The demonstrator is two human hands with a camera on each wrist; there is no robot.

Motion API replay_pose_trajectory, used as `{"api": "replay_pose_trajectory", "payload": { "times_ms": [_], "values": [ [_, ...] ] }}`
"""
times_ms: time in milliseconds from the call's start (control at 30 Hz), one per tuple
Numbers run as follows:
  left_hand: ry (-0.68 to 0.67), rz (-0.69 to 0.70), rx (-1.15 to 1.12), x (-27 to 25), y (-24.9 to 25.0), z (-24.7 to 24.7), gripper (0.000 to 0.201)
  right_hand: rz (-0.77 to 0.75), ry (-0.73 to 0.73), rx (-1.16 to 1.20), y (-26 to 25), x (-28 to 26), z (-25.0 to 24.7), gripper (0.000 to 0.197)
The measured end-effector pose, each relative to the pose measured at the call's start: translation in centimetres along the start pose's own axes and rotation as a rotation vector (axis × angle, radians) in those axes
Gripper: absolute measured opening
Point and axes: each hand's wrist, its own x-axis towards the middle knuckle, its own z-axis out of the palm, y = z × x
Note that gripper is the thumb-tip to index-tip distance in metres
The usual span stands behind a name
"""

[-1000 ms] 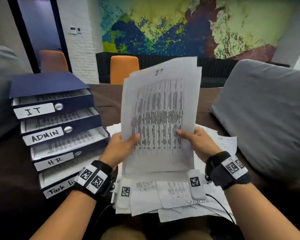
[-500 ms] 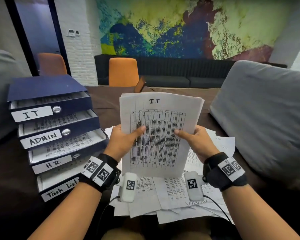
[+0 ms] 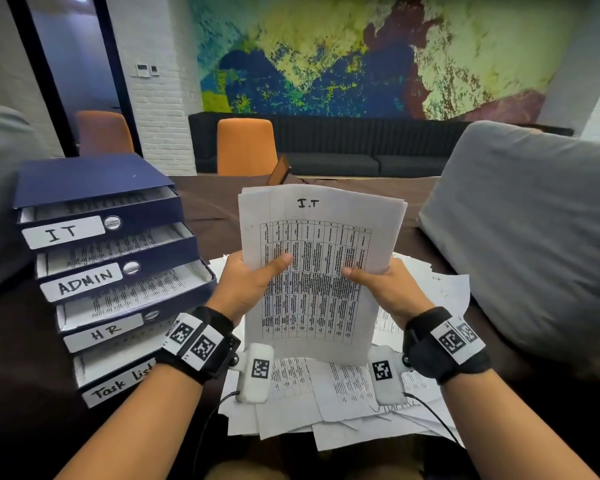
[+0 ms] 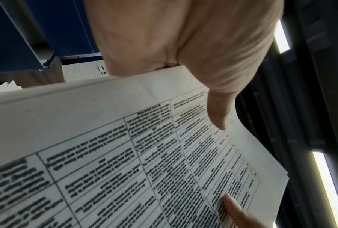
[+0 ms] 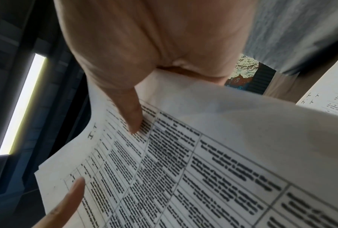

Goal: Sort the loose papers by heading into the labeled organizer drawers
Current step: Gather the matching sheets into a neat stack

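I hold a small stack of printed sheets (image 3: 321, 258) upright in front of me; the top sheet is headed "I.T" over a table of text. My left hand (image 3: 253, 282) grips its left edge with the thumb on the front, and my right hand (image 3: 374, 284) grips the right edge the same way. Both wrist views show the stack (image 4: 125, 146) (image 5: 213, 154) with a thumb pressed on it. At the left stands a blue organizer (image 3: 94, 181) with drawers pulled out, labelled IT (image 3: 63, 232), ADMIN (image 3: 84, 282), HR (image 3: 101, 332) and Task list (image 3: 118, 384). Loose papers (image 3: 326, 396) lie below my hands.
The dark brown table (image 3: 32, 393) carries everything. A large grey cushion (image 3: 534, 237) sits close on the right, another grey shape at the far left. Orange chairs (image 3: 246, 147) and a dark sofa stand beyond the table's far edge.
The stack has come down from high in front of me to a lower height, and the "I.T" heading now reads clearly. Both hands keep their grip.
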Motion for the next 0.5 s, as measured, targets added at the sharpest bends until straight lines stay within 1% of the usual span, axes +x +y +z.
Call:
{"api": "replay_pose_trajectory", "payload": {
  "times_ms": [133, 233, 300, 400, 433, 500],
  "values": [
    [-0.015, -0.025, -0.012, 0.2, -0.5, -0.1, 0.033, -0.007, -0.006, -0.018, 0.3, 0.8, 0.1, 0.026],
    [0.014, -0.094, 0.011, -0.1, -1.8, 0.1, 0.033, 0.07, -0.02, -0.074, 1.5, 0.9, 0.0, 0.026],
    [0.048, -0.138, 0.026, -0.1, -2.7, 0.0, 0.035, 0.129, -0.033, -0.121, 2.4, 0.5, -0.2, 0.019],
    [0.171, -0.132, -0.061, 0.1, -3.4, -0.7, 0.015, 0.19, -0.062, -0.191, 4.2, -0.7, -0.2, 0.005],
    [0.222, -0.136, -0.109, 0.2, -3.4, -1.2, 0.017, 0.211, -0.066, -0.203, 5.0, -1.2, -0.2, 0.004],
    [0.325, -0.15, -0.209, 0.4, -3.7, -2.5, 0.032, 0.278, -0.068, -0.155, 6.4, -2.3, 0.0, 0.007]
  ]
}}
